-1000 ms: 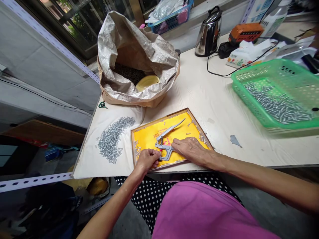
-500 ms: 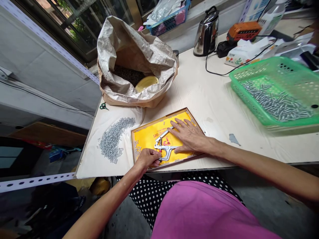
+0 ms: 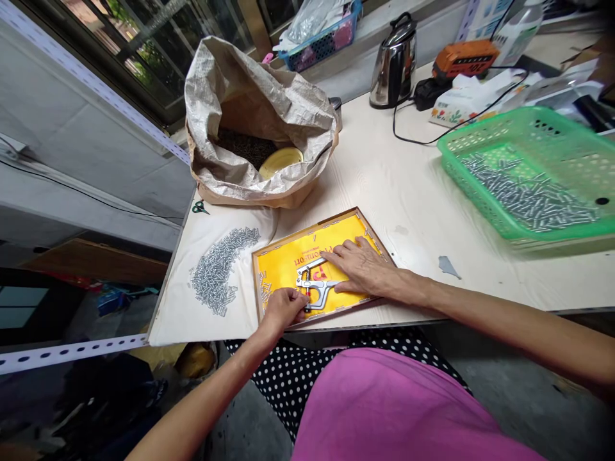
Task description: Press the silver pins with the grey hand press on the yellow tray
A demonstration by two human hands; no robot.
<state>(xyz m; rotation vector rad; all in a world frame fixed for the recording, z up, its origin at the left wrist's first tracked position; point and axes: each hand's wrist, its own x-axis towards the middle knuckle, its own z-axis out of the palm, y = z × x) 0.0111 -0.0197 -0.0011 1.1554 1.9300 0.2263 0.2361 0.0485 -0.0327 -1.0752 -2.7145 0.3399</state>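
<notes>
Silver-grey hand pliers (image 3: 321, 292) with a spring and a red part lie over a shallow tray (image 3: 372, 238) with a yellow bottom. My right hand (image 3: 368, 269) grips the pliers, fingers across the upper handle and thumb at the lower one. At the jaw end, my left hand (image 3: 284, 308) is closed in a pinch; whatever small thing it holds is hidden by the fingertips. Several small metal tubes (image 3: 264, 291) lie in the tray's left end. Left of the tray, a curved heap of similar small metal pieces (image 3: 218, 269) rests on white cloth.
A large open sack (image 3: 269, 195) holding dark small pieces and a yellow bowl (image 3: 281, 161) stands behind the tray. Rightward is a green basket (image 3: 504, 224) of metal tubes. Farther back are a kettle (image 3: 394, 64), an orange battery pack (image 3: 464, 59) and a cord. Green scissors (image 3: 200, 207) lie left.
My right hand's fingers have drawn in, and the upper handle of the pliers has come down towards the lower one. My left hand stays pinched at the jaw.
</notes>
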